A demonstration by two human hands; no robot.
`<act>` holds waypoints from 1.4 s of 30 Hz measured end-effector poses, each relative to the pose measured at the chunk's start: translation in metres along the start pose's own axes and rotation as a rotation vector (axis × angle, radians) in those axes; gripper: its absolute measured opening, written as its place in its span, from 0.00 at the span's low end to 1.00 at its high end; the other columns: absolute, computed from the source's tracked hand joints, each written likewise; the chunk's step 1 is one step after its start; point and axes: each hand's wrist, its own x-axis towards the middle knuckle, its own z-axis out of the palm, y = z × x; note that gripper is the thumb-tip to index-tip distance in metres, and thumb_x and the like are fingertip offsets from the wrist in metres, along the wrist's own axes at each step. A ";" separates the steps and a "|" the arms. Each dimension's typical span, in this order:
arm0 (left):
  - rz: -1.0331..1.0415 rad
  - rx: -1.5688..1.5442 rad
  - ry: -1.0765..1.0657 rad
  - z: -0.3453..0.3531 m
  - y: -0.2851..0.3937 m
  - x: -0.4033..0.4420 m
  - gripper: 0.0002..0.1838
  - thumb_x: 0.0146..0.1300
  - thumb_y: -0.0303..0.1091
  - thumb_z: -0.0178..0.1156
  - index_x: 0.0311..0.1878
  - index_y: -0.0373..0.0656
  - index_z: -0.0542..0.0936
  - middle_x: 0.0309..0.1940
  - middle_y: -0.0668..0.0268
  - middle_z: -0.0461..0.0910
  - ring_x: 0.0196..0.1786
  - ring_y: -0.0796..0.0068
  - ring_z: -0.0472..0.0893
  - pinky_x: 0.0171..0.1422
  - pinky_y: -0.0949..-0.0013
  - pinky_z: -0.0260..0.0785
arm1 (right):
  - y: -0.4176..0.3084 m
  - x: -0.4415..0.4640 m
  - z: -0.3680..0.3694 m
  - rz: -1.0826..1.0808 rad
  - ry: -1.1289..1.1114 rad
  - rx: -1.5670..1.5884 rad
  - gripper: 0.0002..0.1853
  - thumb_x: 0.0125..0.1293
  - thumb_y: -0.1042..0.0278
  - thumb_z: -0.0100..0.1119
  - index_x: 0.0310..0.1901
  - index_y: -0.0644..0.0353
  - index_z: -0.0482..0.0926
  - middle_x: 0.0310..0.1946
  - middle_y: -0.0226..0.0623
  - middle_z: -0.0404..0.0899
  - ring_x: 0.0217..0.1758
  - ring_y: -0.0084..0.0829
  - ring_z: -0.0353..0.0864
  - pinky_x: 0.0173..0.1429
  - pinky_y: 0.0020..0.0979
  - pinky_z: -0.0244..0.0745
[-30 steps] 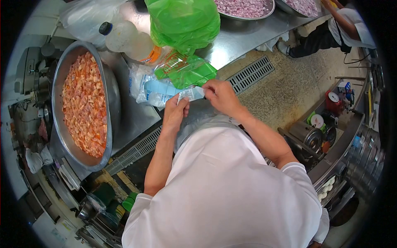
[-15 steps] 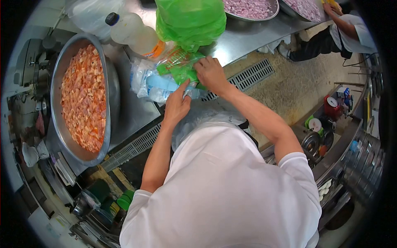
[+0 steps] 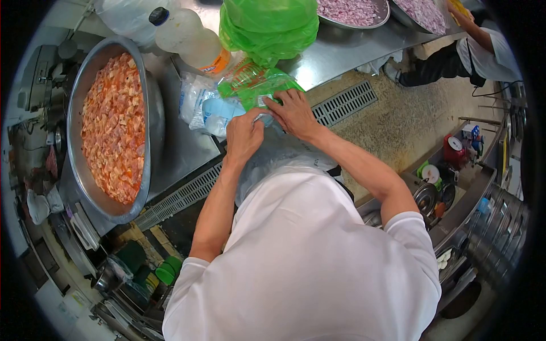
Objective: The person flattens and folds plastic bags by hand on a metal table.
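Note:
A green printed plastic packet (image 3: 245, 81) lies at the table's front edge, its near end between my two hands. My left hand (image 3: 244, 136) is closed, fingers curled at that near end. My right hand (image 3: 296, 115) pinches the packet's near right edge; its fingertips are close to those of my left. What lies under the fingers is partly hidden. Beside the packet, on the left, are crumpled clear plastic bags with blue print (image 3: 215, 113). A full, light green plastic bag (image 3: 267, 31) stands just behind it.
On the left a large metal basin (image 3: 156, 122) holds diced, orange-red meat (image 3: 114, 133). A plastic bottle (image 3: 185, 35) with a dark cap leans behind. Bowls of chopped pinkish pieces (image 3: 350, 10) stand at the back. Another person (image 3: 489, 48) works at far right. A floor drain grate (image 3: 347, 102) runs below.
My right hand has moved slightly down, closer to my left hand, and its fingers now spread over the packet's near end. My left fingers have curled in. The view has shifted a little.

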 end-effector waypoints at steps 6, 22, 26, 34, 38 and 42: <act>-0.079 0.068 0.087 0.002 0.000 0.013 0.28 0.59 0.28 0.53 0.65 0.38 0.77 0.35 0.39 0.83 0.36 0.42 0.83 0.46 0.49 0.73 | 0.005 -0.006 0.004 0.062 0.003 0.028 0.22 0.60 0.69 0.68 0.57 0.55 0.79 0.49 0.37 0.76 0.52 0.41 0.73 0.58 0.43 0.66; -0.121 -0.242 0.056 -0.007 -0.010 -0.010 0.18 0.58 0.31 0.55 0.50 0.37 0.84 0.19 0.59 0.77 0.21 0.69 0.73 0.28 0.63 0.63 | 0.013 0.011 -0.034 0.171 0.260 0.317 0.07 0.57 0.75 0.67 0.38 0.58 0.82 0.42 0.38 0.81 0.47 0.43 0.77 0.52 0.45 0.70; -0.317 -1.094 -0.124 -0.004 -0.014 -0.011 0.14 0.67 0.38 0.57 0.43 0.37 0.84 0.17 0.72 0.73 0.18 0.81 0.66 0.23 0.73 0.55 | -0.014 0.011 -0.058 0.080 0.240 0.266 0.09 0.56 0.77 0.67 0.39 0.60 0.82 0.44 0.40 0.81 0.48 0.45 0.78 0.52 0.45 0.72; -0.357 -0.870 0.047 -0.017 0.028 0.010 0.14 0.66 0.39 0.68 0.45 0.38 0.84 0.25 0.73 0.79 0.23 0.87 0.71 0.24 0.79 0.57 | -0.032 -0.007 -0.050 0.138 0.257 0.372 0.16 0.59 0.74 0.69 0.49 0.64 0.81 0.49 0.45 0.81 0.52 0.48 0.79 0.57 0.43 0.74; -0.243 -1.011 0.109 -0.050 0.045 0.004 0.14 0.66 0.36 0.67 0.48 0.36 0.84 0.25 0.74 0.78 0.24 0.88 0.70 0.25 0.78 0.57 | -0.022 -0.021 -0.052 0.656 0.268 0.704 0.14 0.71 0.63 0.61 0.50 0.65 0.81 0.50 0.44 0.81 0.52 0.41 0.80 0.58 0.38 0.73; -0.119 -1.187 -0.067 -0.094 0.047 -0.012 0.14 0.68 0.37 0.65 0.47 0.36 0.83 0.21 0.76 0.72 0.22 0.89 0.67 0.25 0.78 0.57 | -0.010 -0.038 -0.040 0.937 0.008 1.201 0.21 0.76 0.54 0.57 0.54 0.68 0.78 0.46 0.41 0.84 0.48 0.31 0.81 0.54 0.33 0.76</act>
